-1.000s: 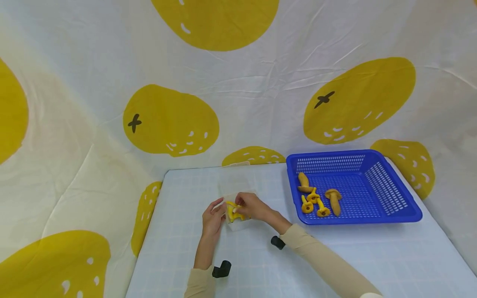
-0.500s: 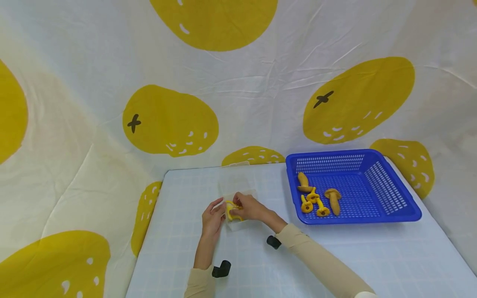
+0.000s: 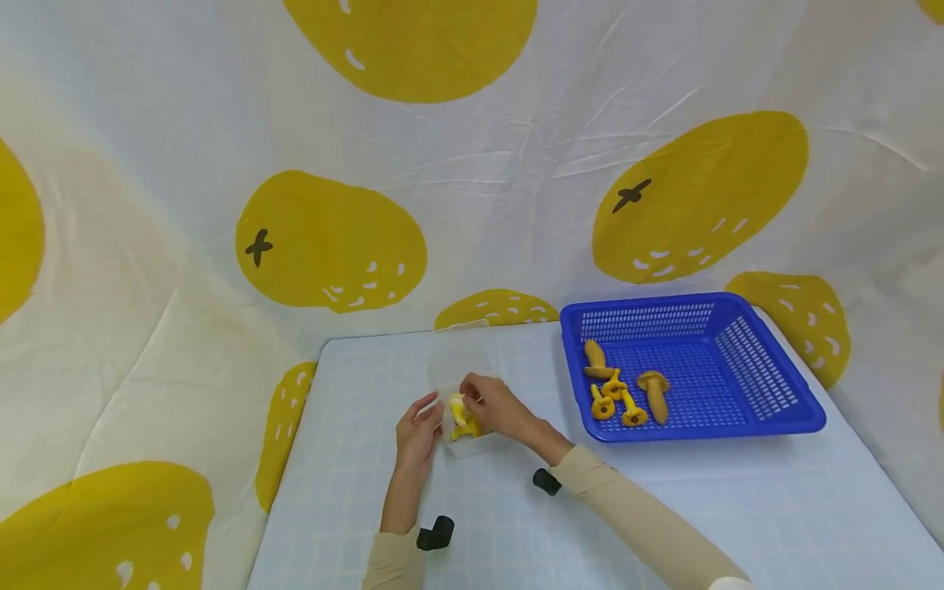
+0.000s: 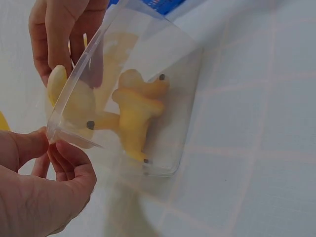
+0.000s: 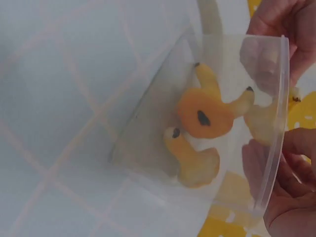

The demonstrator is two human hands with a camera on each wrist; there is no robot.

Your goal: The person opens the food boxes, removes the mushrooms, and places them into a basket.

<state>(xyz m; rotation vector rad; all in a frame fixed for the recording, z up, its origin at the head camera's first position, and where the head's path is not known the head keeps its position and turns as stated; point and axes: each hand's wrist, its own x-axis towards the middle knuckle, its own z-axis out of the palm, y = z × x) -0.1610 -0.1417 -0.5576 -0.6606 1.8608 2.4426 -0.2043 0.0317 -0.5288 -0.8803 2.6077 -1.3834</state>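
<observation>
Far left, white fabric [image 3: 111,344] printed with big mustard-yellow fruit hangs down; it also runs behind the pale blue checked bench [image 3: 339,459]. Next, left grip [image 3: 418,434], a bare hand below a beige sleeve [image 3: 394,557]: thumb and fingers pinch the rim of a clear rectangular plastic container [image 3: 473,447]. A black device [image 3: 437,533] sits by that sleeve.

Container stands on the bench between the hands, thin-walled, slightly cloudy. Inside, smooth orange-yellow mushrooms [image 4: 133,118] lie in an overlapping heap, stems pointing different ways and ending in dark tips; one cap shows a dark hole. Exact count hard to tell.

At the rim, a paler yellow mushroom with a broad, lightly curved cap [image 4: 56,83], partly inside the wall, part of its edge above it. Right grip [image 3: 497,406] pinches it between thumb and fingers; the plastic blurs the contact.

Right of that, a blue perforated plastic basket [image 3: 693,434], well apart from the container. In its left half: a tan thick-stemmed mushroom [image 3: 596,357] by the wall, three small bright yellow mushrooms [image 3: 602,406] clustered, then a brown round-capped mushroom [image 3: 655,399].
</observation>
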